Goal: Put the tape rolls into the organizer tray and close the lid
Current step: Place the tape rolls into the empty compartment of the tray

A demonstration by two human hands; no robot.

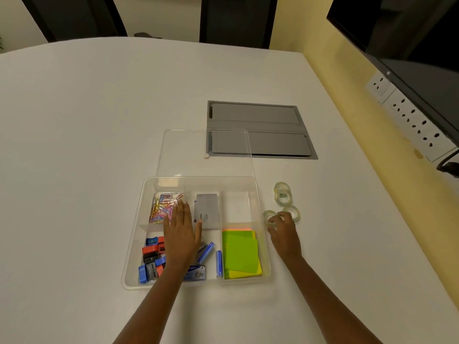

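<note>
A clear organizer tray [139, 234] sits open on the white table, with its clear lid [183, 150] lying flat just behind it. Several clear tape rolls lie to the tray's right: two [282, 193] further back, one [294, 212] beside my fingers, and one [268, 216] under my fingertips. My right hand [283, 232] curls its fingers around that nearest roll, which rests on the table. My left hand [181, 234] hovers flat over the tray's middle, fingers apart, holding nothing. The tray's back right compartment [236, 207] is bare.
The tray holds coloured paper clips [161, 207], sharpeners [150, 259], a grey box [207, 211], blue staple boxes [206, 252] and green sticky notes [241, 254]. A grey cable hatch [260, 120] is set in the table behind. Wall sockets [407, 115] and a screen [422, 45] are at right.
</note>
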